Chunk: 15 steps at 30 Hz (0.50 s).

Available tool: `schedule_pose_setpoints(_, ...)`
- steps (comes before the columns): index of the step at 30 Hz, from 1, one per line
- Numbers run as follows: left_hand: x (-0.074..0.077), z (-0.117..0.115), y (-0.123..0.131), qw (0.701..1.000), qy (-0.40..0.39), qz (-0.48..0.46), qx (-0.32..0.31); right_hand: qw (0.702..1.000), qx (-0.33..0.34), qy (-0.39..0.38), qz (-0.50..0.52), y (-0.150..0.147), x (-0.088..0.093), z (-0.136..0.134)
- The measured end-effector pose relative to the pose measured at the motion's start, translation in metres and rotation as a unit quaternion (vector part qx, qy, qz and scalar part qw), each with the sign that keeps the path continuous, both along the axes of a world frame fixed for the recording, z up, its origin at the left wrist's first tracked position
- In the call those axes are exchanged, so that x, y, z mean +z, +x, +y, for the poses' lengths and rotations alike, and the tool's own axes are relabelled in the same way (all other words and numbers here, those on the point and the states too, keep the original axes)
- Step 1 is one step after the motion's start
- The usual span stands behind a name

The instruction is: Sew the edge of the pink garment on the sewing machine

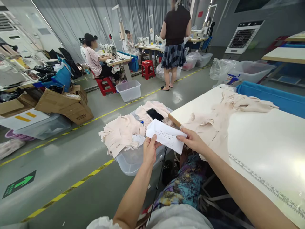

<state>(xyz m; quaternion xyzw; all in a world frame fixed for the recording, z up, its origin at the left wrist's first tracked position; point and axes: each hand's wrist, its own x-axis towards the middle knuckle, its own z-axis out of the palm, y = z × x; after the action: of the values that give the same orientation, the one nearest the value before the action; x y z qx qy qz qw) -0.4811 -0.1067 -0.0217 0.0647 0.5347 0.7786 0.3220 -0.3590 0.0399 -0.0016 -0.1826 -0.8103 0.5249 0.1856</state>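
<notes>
A white sheet of paper (164, 135) with lines of small print is stretched between my two hands. My left hand (151, 149) pinches its lower left edge, thumb on top. At its right end, my right hand (192, 140) grips it between thumb and fingers. Just beyond the paper, a dark phone (154, 114) lies on pale pink fabric pieces (124, 132) heaped over a clear plastic bin (133, 163). More pale cut fabric (212, 124) spreads over the white table (259, 140) to my right.
A ruler strip (264, 181) runs along the table. Blue cloth (271, 95) edges its far side. One person (175, 35) stands ahead; another person (95, 58) sits at a sewing machine (111, 49). Cardboard boxes (64, 105) are stacked at left. Another clear bin (129, 90) stands on the floor.
</notes>
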Motion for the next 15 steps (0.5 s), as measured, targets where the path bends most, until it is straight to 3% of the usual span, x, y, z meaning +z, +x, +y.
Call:
schedule_pose_setpoints(11, -0.011, 0.001, -0.004, 0.999, -0.034, 0.029, 0.002, 1.0, -0.02, 0.023, -0.002, -0.011, -0.015, 0.005)
schedule_pose_setpoints(15, -0.018, 0.002, -0.023, 0.992, -0.063, 0.11, 0.0, 0.998, -0.057, -0.015, -0.019, -0.022, -0.031, 0.008)
